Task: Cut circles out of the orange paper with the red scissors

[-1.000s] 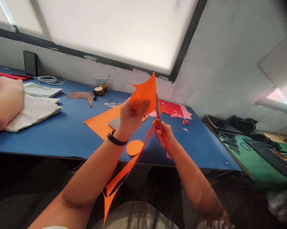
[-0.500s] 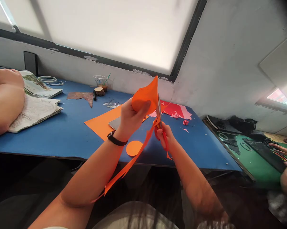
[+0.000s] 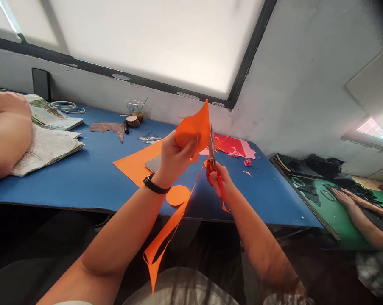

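Observation:
My left hand (image 3: pixel 176 157) pinches an orange piece of paper (image 3: pixel 191 129), rounded on the left with a pointed tip at the top. Red-handled scissors (image 3: pixel 213 156) are in my right hand (image 3: pixel 222 180), blades pointing up just right of the paper's edge. A long orange paper offcut (image 3: pixel 166 231) hangs down below the scissors, over the table edge; where its upper end joins is hard to see. Near my left wrist an orange paper circle (image 3: pixel 177 195) lies at the table's front. An orange sheet (image 3: pixel 130 164) lies under a grey flat device (image 3: pixel 153 163), partly hidden by my left hand.
Red and pink paper (image 3: pixel 232 146) with scraps lies at the back right of the blue table (image 3: pixel 92 182). A plastic cup (image 3: pixel 135 109) and a wood slice (image 3: pixel 132 122) stand near the wall. Another person's arm (image 3: pixel 8 135) rests on papers at left; other arms (image 3: pixel 363 214) reach over a green table.
The orange offcut has dropped lower and swung away from my left forearm. The held paper has shifted slightly left from the blades. At right, another person's arms have reached farther across the green table.

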### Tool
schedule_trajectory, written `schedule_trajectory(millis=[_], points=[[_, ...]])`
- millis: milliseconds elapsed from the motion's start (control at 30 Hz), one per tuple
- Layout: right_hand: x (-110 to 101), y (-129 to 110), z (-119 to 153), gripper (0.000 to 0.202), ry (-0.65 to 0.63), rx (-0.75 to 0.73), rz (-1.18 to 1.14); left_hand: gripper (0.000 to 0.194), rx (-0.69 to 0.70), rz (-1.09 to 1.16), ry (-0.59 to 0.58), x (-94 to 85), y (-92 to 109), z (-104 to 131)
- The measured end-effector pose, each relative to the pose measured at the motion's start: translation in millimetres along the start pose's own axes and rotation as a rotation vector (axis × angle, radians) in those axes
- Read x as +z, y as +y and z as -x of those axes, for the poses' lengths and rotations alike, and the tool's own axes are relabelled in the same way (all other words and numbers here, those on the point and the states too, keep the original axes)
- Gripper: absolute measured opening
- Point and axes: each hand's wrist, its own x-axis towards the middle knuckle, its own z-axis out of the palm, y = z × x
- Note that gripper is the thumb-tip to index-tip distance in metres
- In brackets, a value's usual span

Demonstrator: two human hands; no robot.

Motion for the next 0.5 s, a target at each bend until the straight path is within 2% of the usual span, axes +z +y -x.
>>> schedule_trajectory(millis=[167, 300, 500], points=[[-1.6, 1.3, -0.7, 0.084, 0.017, -0.015, 0.054, 0.069, 0.001, -0.011, 0.002, -0.8, -0.2, 0.8], [-1.9, 0.3, 1.1, 0.082, 0.003, -0.018, 0.042, 0.075, 0.039, -0.023, 0.0, -0.1, 0.5, -2.0], [1.4, -3.1, 3.4, 0.08, 0.045, -0.001, 0.016, 0.081, 0.009, -0.01, -0.017, -1.0, -0.7, -3.3]])
